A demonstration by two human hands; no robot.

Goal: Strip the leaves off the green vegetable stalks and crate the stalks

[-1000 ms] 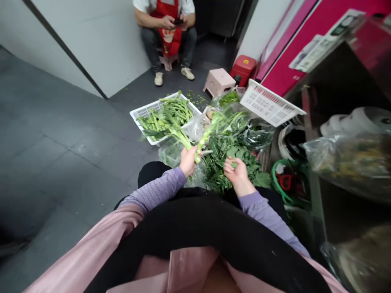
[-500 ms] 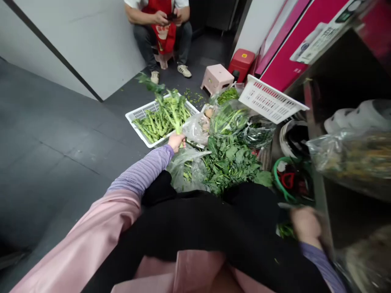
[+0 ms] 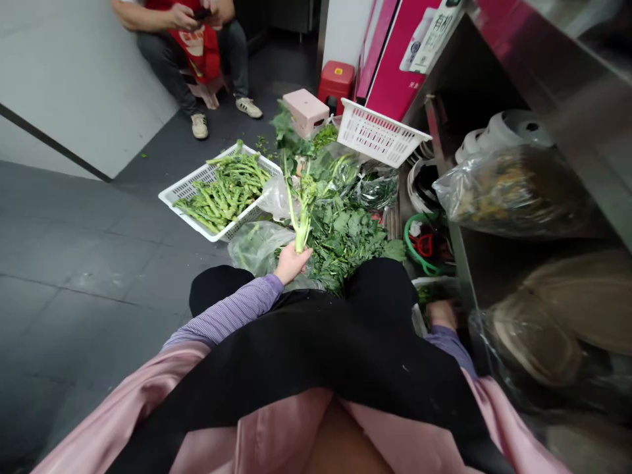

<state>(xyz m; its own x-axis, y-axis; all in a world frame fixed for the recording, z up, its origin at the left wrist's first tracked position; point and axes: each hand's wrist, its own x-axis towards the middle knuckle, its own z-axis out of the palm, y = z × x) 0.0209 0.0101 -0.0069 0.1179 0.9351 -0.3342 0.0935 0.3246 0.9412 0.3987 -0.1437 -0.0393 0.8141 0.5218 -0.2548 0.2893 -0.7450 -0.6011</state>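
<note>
My left hand [image 3: 292, 262] is closed round the thick pale base of a leafy green vegetable stalk [image 3: 302, 224], its stems and leaves pointing away from me. Beneath and beyond it spreads a heap of dark green leaves [image 3: 345, 240] on the floor. Left of the heap lies a clear plastic bag [image 3: 259, 245]. A white basket [image 3: 170, 197] farther left holds many trimmed green stalks [image 3: 224, 191]. My right hand [image 3: 442, 315] is low at my right, beside my knee, over a white-rimmed container [image 3: 434, 281] with greens inside. Its fingers are hidden and blurred.
A steel shelf [image 3: 467, 276] with bagged goods [image 3: 513, 191] borders my right side. A green-rimmed basket [image 3: 409, 247] stands by it. Ahead are a tilted white basket [image 3: 382, 135], a pink stool [image 3: 305, 112] and a seated person [image 3: 192, 46] with a phone.
The view has turned right. My left hand has drawn the vegetable stalk from above the white basket back toward me, over the leaf heap. My right hand has reached down into the container area.
</note>
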